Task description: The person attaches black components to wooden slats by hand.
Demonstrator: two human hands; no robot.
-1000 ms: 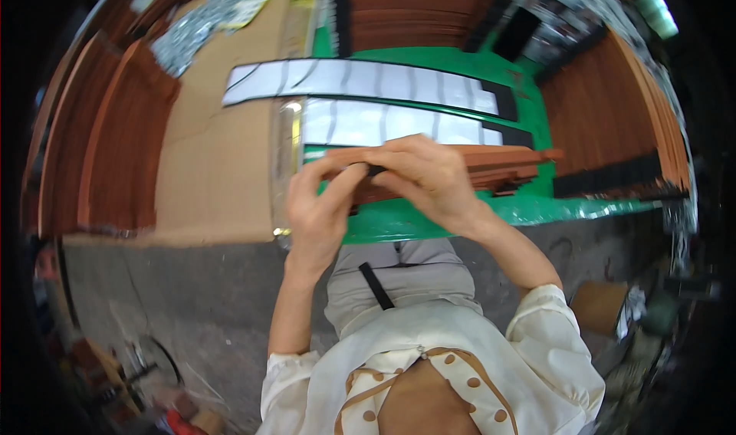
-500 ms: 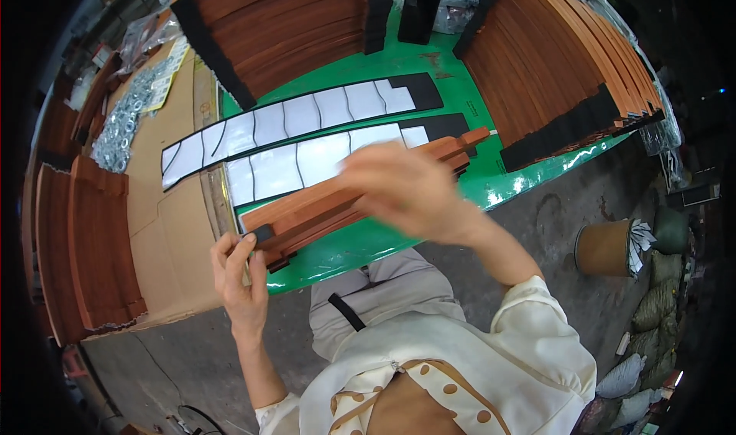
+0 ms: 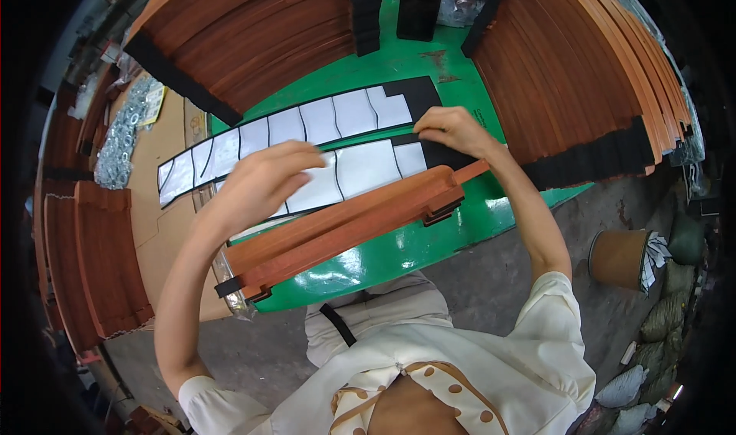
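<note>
Head view, from the left side: a pile of shiny metal bits (image 3: 123,132) lies far out, next to flat brown cardboard (image 3: 165,220). A long reddish-brown wooden strip (image 3: 337,228) lies slanted on the shiny green table (image 3: 399,251), close to the person's body. Its left end has a small black pad (image 3: 228,286). The left hand (image 3: 261,182) hovers just above the strip, fingers bent and loose, gripping nothing. Behind it lie two long sheets of white curved stickers with black edges (image 3: 307,124). The right hand (image 3: 452,132) rests on the black end of the nearer sheet (image 3: 437,155), fingertips pressed down; I cannot tell if it pinches anything. Big stacks of reddish-brown wooden strips (image 3: 567,75) fill the right side.
</note>
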